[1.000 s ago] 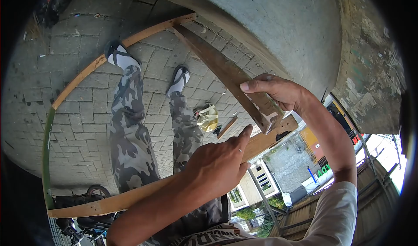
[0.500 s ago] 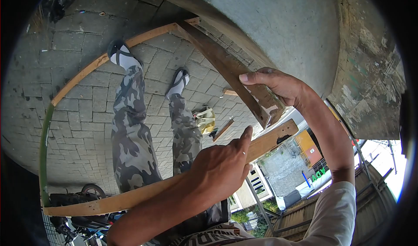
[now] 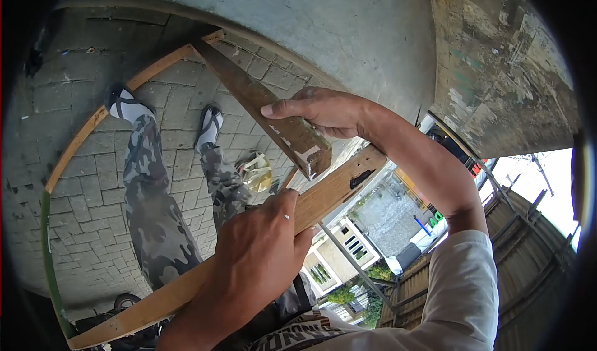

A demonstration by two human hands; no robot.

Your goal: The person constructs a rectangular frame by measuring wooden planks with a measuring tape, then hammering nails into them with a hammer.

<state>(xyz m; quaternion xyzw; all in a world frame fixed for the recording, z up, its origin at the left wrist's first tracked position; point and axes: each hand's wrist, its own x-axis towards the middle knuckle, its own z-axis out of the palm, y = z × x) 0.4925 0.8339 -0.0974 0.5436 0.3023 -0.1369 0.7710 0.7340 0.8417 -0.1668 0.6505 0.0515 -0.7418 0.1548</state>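
Note:
My left hand (image 3: 255, 245) is closed around a light brown plank (image 3: 333, 195) near its right part, where a dark hole shows close to the end. My right hand (image 3: 323, 111) grips the near end of a darker wooden beam (image 3: 249, 96), thumb on its top face and the other fingers partly hidden behind. The beam's chipped end is just above the plank. Thin orange-brown wood (image 3: 81, 136) and a green strip (image 3: 51, 258) continue the outline round to the plank's far left end.
Two feet in sandals (image 3: 210, 124) stand on grey paving (image 3: 81, 220). A yellowish bag-like object (image 3: 255, 172) lies beyond the legs. A concrete wall (image 3: 336, 27) rises above, with a motorcycle wheel (image 3: 126, 301) at lower left and a corrugated roof (image 3: 522, 276) at right.
The view has shifted, so hands and wood appear farther left. My left hand's extended finger has folded down onto the plank. My right hand still holds the beam.

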